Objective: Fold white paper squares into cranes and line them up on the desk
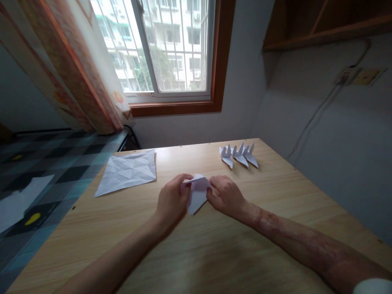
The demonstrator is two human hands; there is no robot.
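Note:
A partly folded white paper piece (197,194) lies on the wooden table (214,245) near its middle. My left hand (172,200) pinches the piece's upper left edge, fingers closed on it. My right hand (225,194) presses and grips its right edge, fingers curled. Both forearms stretch in from the bottom of the view.
A creased, unfolded white paper sheet (127,171) lies at the table's left rear. Three finished folded paper figures (239,155) stand in a row at the right rear. A checked bed cover (45,171) lies left of the table, a window (165,45) behind, a wall at the right.

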